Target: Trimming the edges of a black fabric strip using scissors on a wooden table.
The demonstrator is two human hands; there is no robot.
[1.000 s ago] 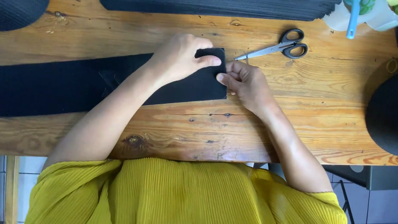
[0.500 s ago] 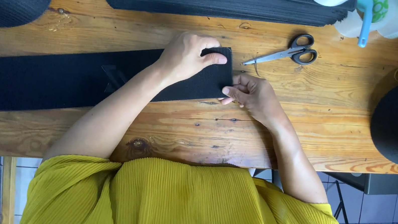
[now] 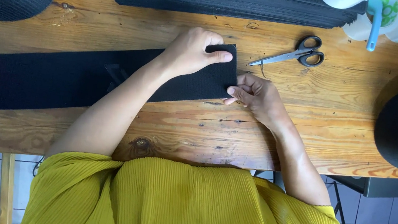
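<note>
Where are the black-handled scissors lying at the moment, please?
The black-handled scissors lie on the wooden table in the head view, beyond the right hand, with their handles near the white plastic cups.

Pleated mustard-yellow top, apparently short-sleeved; arms bare.

Matt black woven strip [image 3: 61,80] – on a knotty, grained wooden table [image 3: 340,119].

Long flat woven fabric strip [image 3: 61,77]: plain black, fine ribbed texture. Wooden plank table [image 3: 307,135]: orange-brown, dark knots and wavy grain. Steel scissors [image 3: 294,54]: silver blades, black handles. Pleated top [image 3: 187,207]: mustard yellow, fine vertical ribs. Stacked fabric pieces [image 3: 222,1]: black. Plastic tubs [image 3: 397,22]: white, green lids.
</note>
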